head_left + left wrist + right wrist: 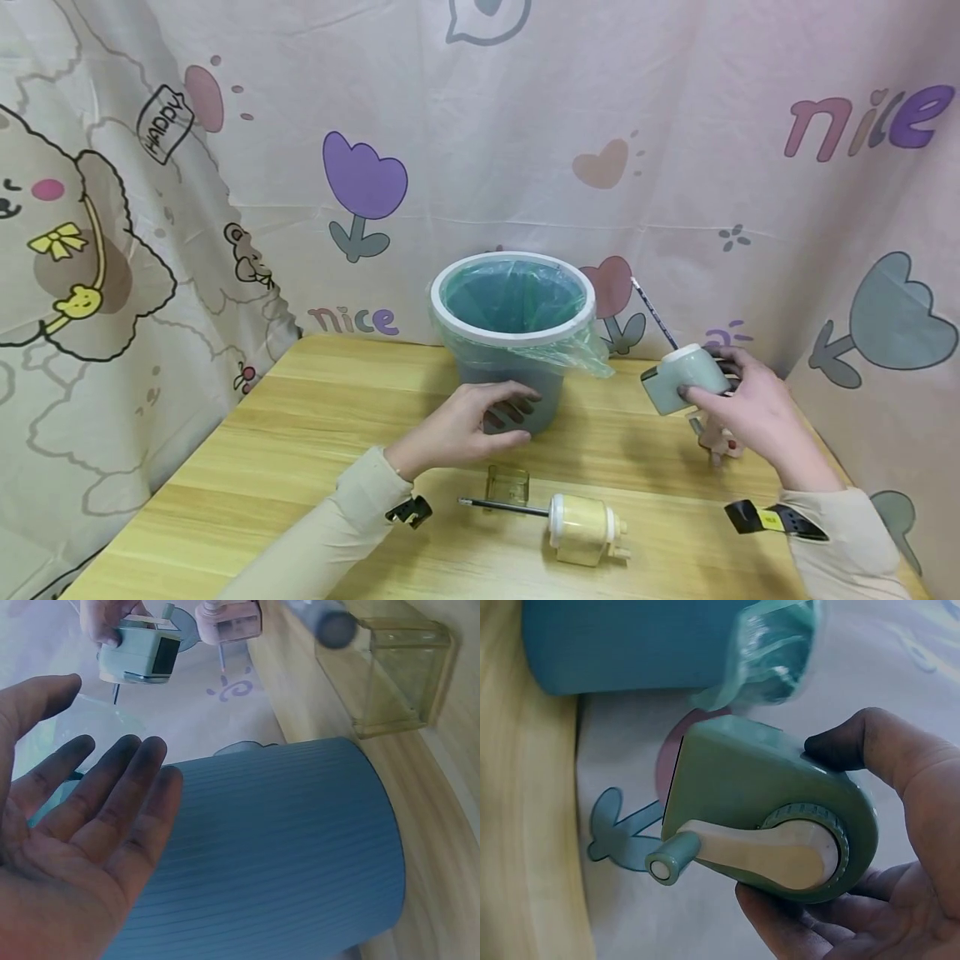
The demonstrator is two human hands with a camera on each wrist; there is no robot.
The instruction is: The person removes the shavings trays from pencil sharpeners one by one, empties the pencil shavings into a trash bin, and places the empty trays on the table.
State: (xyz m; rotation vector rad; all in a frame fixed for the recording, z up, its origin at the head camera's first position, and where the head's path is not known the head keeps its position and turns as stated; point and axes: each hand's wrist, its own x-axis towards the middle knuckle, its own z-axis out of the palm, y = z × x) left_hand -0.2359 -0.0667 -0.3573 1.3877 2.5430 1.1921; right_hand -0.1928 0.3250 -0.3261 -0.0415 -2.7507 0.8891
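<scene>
My right hand (750, 400) grips a grey-green crank pencil sharpener (693, 375) above the table, to the right of the bin. A dark patterned pencil (654, 315) sticks up out of it. In the right wrist view, its white crank arm (769, 851) with a green knob (673, 859) faces the camera, thumb on one side and fingers on the other. My left hand (487, 421) holds nothing, its fingers loosely bent in front of the blue-grey bin (270, 840). Dark smudges cover the fingertips of both hands.
A clear green bag (585, 354) lines the bin's white rim (510, 337). Nearer lies a yellow sharpener (581, 529) with a black pencil (506, 506) in it, beside a clear yellow drawer (507, 485). A pink sharpener (229, 622) stands beyond my right hand. A printed curtain closes off the back.
</scene>
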